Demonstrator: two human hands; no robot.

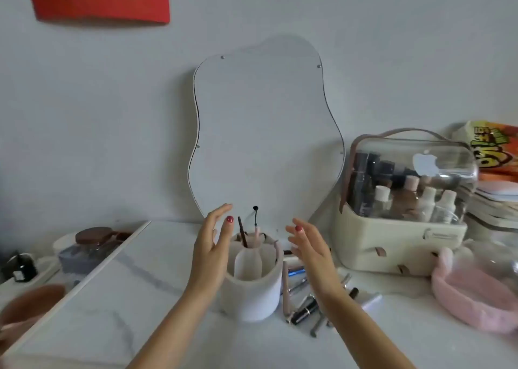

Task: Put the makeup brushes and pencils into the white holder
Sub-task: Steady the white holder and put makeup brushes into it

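Both hands, left [208, 245] & right [309, 249], were spread, empty, either side of white cylindrical holder [252, 293] w/ 2 tools inside.

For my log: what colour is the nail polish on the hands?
Red, on both the left hand and right hand; head view.

Bare surface [117, 298] lies open left of the white holder [252, 298], while scattered pencils [304, 298] and a storage case [398, 242] crowd its right.
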